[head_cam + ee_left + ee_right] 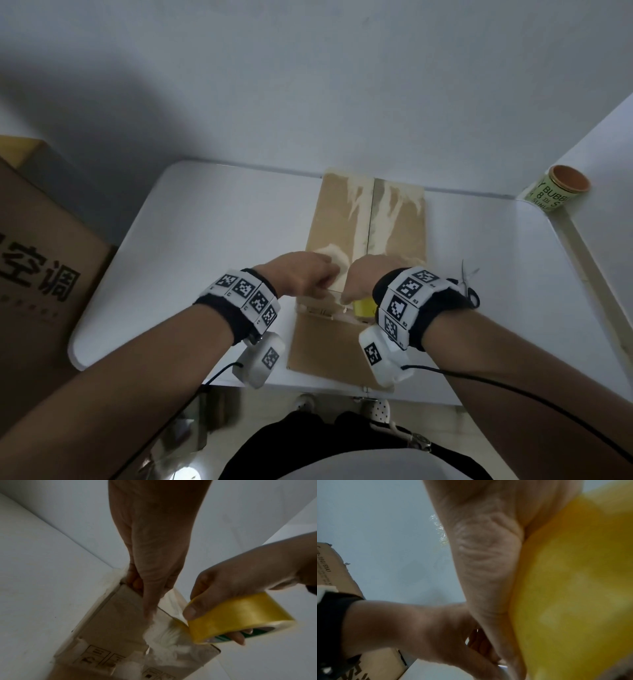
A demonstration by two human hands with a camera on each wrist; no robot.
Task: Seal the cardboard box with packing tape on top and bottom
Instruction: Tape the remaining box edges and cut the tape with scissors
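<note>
A brown cardboard box (397,236) lies flaps closed on the white table (205,222), with torn pale patches along its centre seam. My left hand (305,274) grips its near left edge. The thumb (149,608) lies on the cardboard beside the tape, and the fingers curl at the edge. My right hand (359,279) grips a yellow tape roll (364,308) at the box's near end. In the left wrist view a clear strip (171,631) runs from the tape roll (240,616) onto the box (116,615). The roll (573,588) fills the right wrist view.
Scissors (467,284) lie on the table just right of my right wrist. A green paper cup (555,190) stands at the far right corner. A large printed carton (37,267) stands off the table's left side. White walls close the back and right.
</note>
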